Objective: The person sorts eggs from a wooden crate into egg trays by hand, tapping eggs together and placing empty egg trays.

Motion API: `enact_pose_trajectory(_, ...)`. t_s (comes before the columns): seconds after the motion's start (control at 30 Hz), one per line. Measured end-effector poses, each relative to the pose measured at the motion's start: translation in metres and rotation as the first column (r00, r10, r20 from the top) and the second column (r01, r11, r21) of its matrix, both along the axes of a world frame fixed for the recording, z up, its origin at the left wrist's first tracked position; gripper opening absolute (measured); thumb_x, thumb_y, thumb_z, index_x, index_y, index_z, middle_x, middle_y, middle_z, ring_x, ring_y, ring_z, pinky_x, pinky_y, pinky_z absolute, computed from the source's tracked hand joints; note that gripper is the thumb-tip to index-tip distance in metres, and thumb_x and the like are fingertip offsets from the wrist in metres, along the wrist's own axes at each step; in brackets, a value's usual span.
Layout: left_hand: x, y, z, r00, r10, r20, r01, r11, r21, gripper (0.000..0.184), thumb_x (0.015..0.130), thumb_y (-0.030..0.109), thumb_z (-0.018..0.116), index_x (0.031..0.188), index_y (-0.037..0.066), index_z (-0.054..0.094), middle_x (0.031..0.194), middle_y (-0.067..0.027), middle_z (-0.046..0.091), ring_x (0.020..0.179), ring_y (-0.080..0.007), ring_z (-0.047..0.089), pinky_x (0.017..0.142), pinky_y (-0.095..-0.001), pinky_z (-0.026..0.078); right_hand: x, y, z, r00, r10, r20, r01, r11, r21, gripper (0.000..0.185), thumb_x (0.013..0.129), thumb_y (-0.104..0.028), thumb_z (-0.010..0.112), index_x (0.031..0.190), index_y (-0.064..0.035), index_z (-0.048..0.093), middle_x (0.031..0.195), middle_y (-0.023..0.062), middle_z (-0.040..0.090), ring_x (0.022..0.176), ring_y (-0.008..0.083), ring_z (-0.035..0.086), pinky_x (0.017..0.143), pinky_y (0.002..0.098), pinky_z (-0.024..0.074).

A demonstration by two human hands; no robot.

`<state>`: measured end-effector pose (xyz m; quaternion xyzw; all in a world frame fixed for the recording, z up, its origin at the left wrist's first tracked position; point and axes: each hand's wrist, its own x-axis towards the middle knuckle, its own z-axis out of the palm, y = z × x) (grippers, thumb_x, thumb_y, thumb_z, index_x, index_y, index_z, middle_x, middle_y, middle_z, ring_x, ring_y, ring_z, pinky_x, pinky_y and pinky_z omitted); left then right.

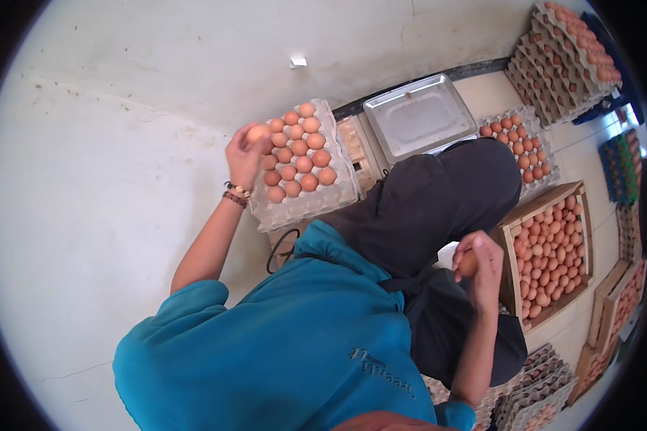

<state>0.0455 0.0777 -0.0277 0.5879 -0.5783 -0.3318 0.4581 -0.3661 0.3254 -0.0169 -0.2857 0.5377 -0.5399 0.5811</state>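
Observation:
My left hand [246, 152], with bracelets at the wrist, holds a light brown egg [258, 133] at the left edge of a grey egg tray [302, 208]. Rows of brown eggs [304, 164] sit in that tray, and its near edge shows unfilled cups. Over on the right, my right hand [482, 268] has its fingers curled round a darker brown egg [469, 264], beside my dark trousers. Close to that hand stands a wooden crate [511, 276] full of loose brown eggs [550, 251].
A metal scale pan [419, 118] lies beyond my knee, with another partly filled egg tray [517, 147] to its right. Tall stacks of egg trays [553, 68] stand at the top right. More stacked trays [535, 391] and wooden crates [611, 302] are at the lower right.

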Motion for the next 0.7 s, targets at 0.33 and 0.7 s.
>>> enact_pose_trajectory(0.33, 0.113, 0.008, -0.095, 0.795, 0.169, 0.582, -0.285, 0.952, 0.114, 0.039, 0.078, 0.024, 0.077, 0.113, 0.007, 0.071, 0.099, -0.0115, 0.068, 0.071, -0.0152, 0.062, 0.07, -0.0304, 0.053, -0.003, -0.008, -0.003, 0.986, -0.162, 0.039, 0.16, 0.986, 0.049, 0.037, 0.103, -0.031, 0.044, 0.084, -0.002, 0.057, 0.07, 0.0045, 0.056, 0.062, 0.0105, 0.057, 0.046, 0.0214, 0.0431)
enact_pose_trajectory(0.7, -0.146, 0.077, 0.051, 0.745, -0.628, 0.225, 0.665, 0.724, -0.183, 0.03, 0.085, 0.0, 0.069, 0.114, 0.001, 0.066, 0.103, -0.0068, 0.061, 0.072, -0.0069, 0.055, 0.063, -0.0212, 0.045, -0.002, -0.004, -0.001, 0.864, 0.056, 0.5, 0.032, 0.986, -0.164, 0.05, 0.08, -0.012, 0.053, 0.128, 0.002, 0.05, 0.116, 0.019, 0.058, 0.106, 0.0295, 0.063, 0.1, 0.05, 0.0503)
